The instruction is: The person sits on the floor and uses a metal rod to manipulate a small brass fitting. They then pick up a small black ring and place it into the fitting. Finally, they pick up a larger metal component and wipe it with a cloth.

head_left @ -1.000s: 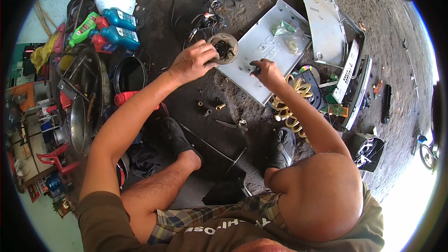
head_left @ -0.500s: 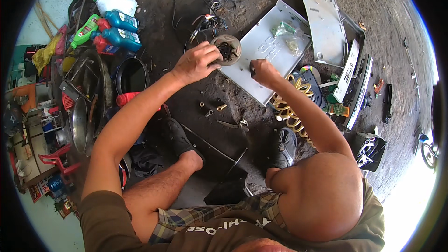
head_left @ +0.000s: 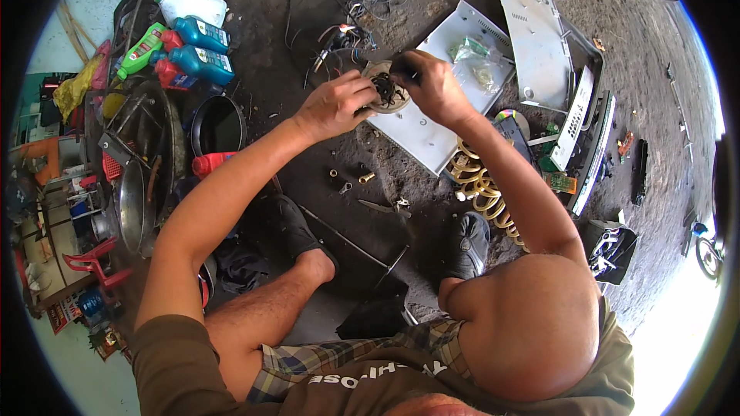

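Note:
A small round tub (head_left: 395,106) with dark curled pieces (head_left: 384,88) in it is tilted at the near-left edge of a grey metal panel (head_left: 412,132). My left hand (head_left: 337,110) grips the tub's left side between thumb and fingers. Over its right rim is my right hand (head_left: 435,91), fingers closed around a dark object (head_left: 404,69) whose kind I cannot make out. On the panel, beyond my right hand, lie clear plastic bags (head_left: 478,62) with small contents.
Brass fittings (head_left: 366,178) and a knife-like tool (head_left: 375,206) lie on the dirt before me, with a T-handled rod (head_left: 347,240) between my feet. A coiled yellow hose (head_left: 479,185) sits right. Bottles (head_left: 202,62) and a black pan (head_left: 217,126) stand left; tangled wires (head_left: 339,50) lie beyond.
My right hand has moved left and away from me, from above the panel to the tub's rim, still with the dark object. My left hand and the tub have shifted slightly right.

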`<state>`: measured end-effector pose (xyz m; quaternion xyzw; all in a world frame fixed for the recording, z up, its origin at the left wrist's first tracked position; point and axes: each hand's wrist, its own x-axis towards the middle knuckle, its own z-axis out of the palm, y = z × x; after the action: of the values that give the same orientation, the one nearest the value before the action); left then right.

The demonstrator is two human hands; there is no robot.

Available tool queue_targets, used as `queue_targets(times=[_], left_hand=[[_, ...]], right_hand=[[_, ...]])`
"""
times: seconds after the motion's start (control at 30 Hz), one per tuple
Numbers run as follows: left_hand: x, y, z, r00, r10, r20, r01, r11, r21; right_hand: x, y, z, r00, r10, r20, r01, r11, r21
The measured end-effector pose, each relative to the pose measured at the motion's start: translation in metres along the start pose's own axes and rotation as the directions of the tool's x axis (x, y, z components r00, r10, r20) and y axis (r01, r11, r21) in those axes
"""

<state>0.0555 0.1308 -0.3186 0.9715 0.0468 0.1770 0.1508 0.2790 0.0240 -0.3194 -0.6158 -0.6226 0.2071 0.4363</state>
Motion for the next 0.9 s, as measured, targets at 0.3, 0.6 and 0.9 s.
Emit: queue_targets(times=[0.3,0.6,0.9], left_hand=[[-0.004,0.002,0.001,1.000,-0.002,0.002,0.002,1.000,-0.009],[-0.005,0.004,0.000,1.000,-0.001,0.021,0.001,1.000,-0.024],[-0.003,0.005,-0.001,1.000,-0.001,0.018,0.001,1.000,-0.016]], right_hand=[[-0.008,0.013,0.003,0.966,0.245,0.086,-0.259,0.939,0.228],[-0.020,0.015,0.000,0.895,0.400,0.198,-0.421,0.606,0.675],[-0.022,0.005,0.005,0.816,0.483,0.317,-0.469,0.233,0.852]])
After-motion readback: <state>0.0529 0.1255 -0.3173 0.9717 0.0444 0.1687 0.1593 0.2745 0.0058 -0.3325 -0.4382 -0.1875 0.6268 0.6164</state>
